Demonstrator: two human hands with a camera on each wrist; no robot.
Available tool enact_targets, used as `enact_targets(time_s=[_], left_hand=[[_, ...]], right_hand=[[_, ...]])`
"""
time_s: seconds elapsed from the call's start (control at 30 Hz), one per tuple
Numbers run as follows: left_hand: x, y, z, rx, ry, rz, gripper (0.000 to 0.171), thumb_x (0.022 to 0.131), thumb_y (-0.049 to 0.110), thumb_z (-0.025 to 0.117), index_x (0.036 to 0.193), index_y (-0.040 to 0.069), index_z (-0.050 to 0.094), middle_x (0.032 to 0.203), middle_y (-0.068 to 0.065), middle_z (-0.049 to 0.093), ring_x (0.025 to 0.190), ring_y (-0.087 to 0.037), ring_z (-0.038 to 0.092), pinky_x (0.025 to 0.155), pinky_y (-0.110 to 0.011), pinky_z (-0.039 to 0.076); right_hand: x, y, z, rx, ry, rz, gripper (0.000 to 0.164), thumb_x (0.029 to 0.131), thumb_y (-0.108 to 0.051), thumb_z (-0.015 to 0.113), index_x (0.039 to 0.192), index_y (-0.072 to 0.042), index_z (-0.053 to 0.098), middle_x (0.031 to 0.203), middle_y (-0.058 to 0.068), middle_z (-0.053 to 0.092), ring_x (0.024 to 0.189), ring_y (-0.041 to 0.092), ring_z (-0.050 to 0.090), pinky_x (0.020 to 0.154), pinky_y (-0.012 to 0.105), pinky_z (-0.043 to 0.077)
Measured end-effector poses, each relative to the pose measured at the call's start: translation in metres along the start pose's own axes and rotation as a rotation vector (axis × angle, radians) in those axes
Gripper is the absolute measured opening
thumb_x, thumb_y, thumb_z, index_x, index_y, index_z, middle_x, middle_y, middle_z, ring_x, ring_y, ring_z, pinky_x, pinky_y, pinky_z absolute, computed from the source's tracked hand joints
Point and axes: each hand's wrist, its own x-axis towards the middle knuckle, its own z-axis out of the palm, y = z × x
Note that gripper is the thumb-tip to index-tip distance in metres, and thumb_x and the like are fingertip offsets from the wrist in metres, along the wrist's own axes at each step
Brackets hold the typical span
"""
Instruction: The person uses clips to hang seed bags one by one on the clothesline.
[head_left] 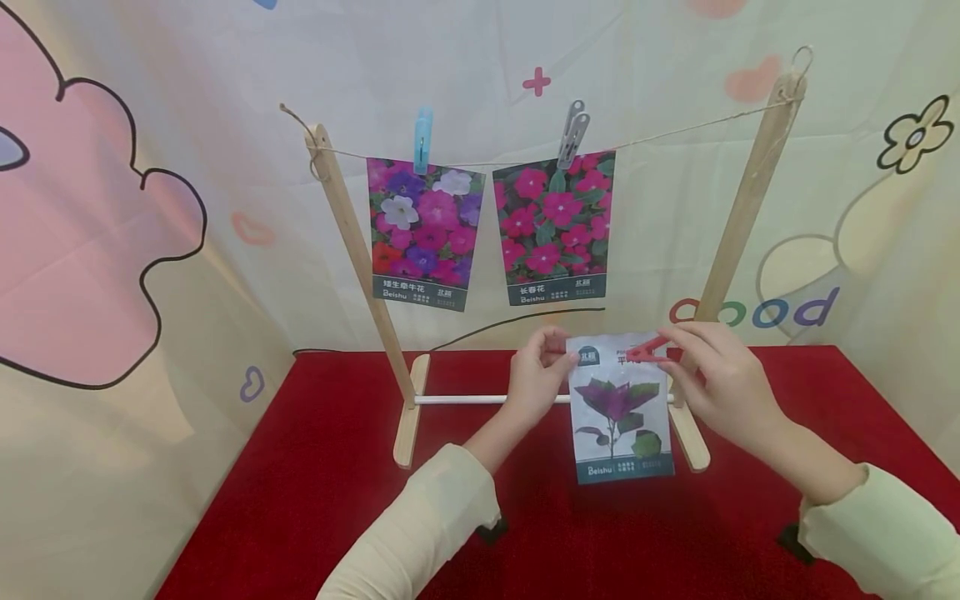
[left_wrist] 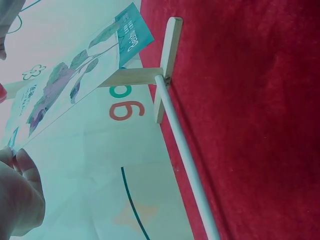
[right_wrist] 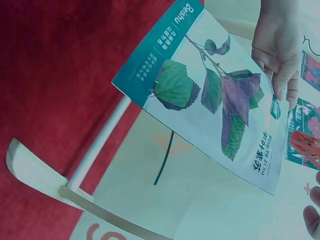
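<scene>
A white seed packet (head_left: 615,450) with a purple-leaved plant and a dark green bottom band hangs upright in front of the frame. My left hand (head_left: 536,375) pinches its top left corner between thumb and fingers. At the top right of the packet, my right hand (head_left: 723,383) pinches a red clothespin (head_left: 643,350) by its handles. The right wrist view has the clothespin (right_wrist: 305,145) close to the packet's top edge; whether it touches the packet I cannot tell. In the left wrist view the packet (left_wrist: 65,82) slants above the left fingertips.
Behind, a string (head_left: 675,132) runs between two wooden posts (head_left: 753,187). A blue clothespin (head_left: 422,142) and a grey clothespin (head_left: 573,137) hold two flower packets, one mixed-colour (head_left: 427,225) and one pink (head_left: 555,221). A white rod (head_left: 457,400) joins the posts' feet on the red cloth (head_left: 315,500).
</scene>
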Motion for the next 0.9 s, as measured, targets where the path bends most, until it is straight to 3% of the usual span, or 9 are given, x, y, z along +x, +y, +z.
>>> enact_targets(time_s=[0.13,0.3,0.47,0.6,0.9], left_hand=[[0.002,0.004,0.000,-0.034,-0.001,0.015,0.026,0.083,0.008,0.059,0.108,0.011,0.054,0.102,-0.005,0.059,0.087,-0.014,0.059,0.069,-0.021,0.050],[0.006,0.009,0.000,-0.054,-0.009,0.051,0.025,0.083,0.008,0.059,0.107,0.013,0.053,0.102,-0.005,0.057,0.088,-0.015,0.059,0.070,-0.022,0.050],[0.008,0.013,-0.001,-0.043,-0.010,0.074,0.025,0.084,0.011,0.058,0.108,0.015,0.053,0.102,-0.004,0.057,0.089,-0.014,0.058,0.073,-0.022,0.049],[0.011,0.017,-0.001,-0.049,0.000,0.098,0.025,0.084,0.011,0.058,0.108,0.013,0.053,0.102,-0.004,0.056,0.088,-0.014,0.057,0.073,-0.022,0.049],[0.014,0.028,0.000,-0.051,0.014,0.123,0.024,0.085,0.011,0.057,0.107,0.016,0.052,0.102,-0.001,0.056,0.085,-0.009,0.056,0.073,-0.021,0.049]], right_hand=[[0.007,0.001,-0.004,-0.002,0.015,-0.013,0.056,0.088,-0.047,0.037,0.104,0.001,0.062,0.095,0.015,0.062,0.083,0.024,0.054,0.070,0.014,0.041],[0.016,0.002,-0.009,0.015,0.022,-0.011,0.056,0.089,-0.047,0.036,0.104,0.002,0.061,0.095,0.016,0.061,0.085,0.026,0.053,0.077,0.008,0.034],[0.024,0.003,-0.016,0.008,0.016,-0.016,0.056,0.090,-0.044,0.036,0.105,0.005,0.059,0.094,0.019,0.059,0.082,0.026,0.051,0.067,0.020,0.036],[0.030,0.005,-0.021,-0.014,0.016,-0.026,0.056,0.091,-0.043,0.035,0.106,0.005,0.059,0.095,0.020,0.059,0.082,0.026,0.051,0.068,0.020,0.036],[0.043,0.007,-0.028,0.019,0.092,-0.063,0.052,0.091,-0.039,0.038,0.107,0.006,0.059,0.094,0.021,0.060,0.081,0.030,0.051,0.069,0.020,0.035]])
